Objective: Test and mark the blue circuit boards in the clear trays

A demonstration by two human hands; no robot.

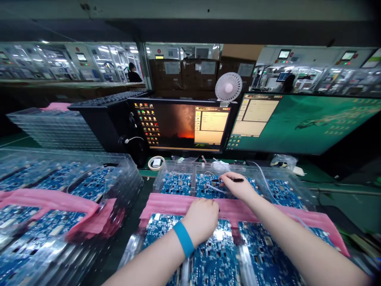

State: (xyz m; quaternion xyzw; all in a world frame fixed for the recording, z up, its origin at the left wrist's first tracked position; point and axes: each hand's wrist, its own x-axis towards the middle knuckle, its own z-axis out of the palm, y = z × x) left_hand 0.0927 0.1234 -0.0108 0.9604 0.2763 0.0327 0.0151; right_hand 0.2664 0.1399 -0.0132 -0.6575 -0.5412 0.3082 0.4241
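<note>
Held in the right hand point(233, 184) is a slim black pen-like tool point(238, 180), lying nearly level over a board in the back row of a clear plastic tray point(193, 182). Near the tool's left end, a narrow white strip point(216, 188) rests across that board. Curled over a long pink sheet point(172, 201), the left hand point(203, 219) has its fingertips hidden, so whether it grips anything cannot be told. A flat blue band point(183, 239) circles its wrist. Running crosswise, the pink sheet separates the back and front rows of blue circuit boards point(211, 264) in the tray.

To the left on the dark green counter point(145, 187) stands a stack of similar clear trays point(131, 172), also carrying blue boards and pink sheeting. Behind the tray are a pale tape roll point(151, 163) and two lit monitors, a round white fan point(228, 88) mounted between them.
</note>
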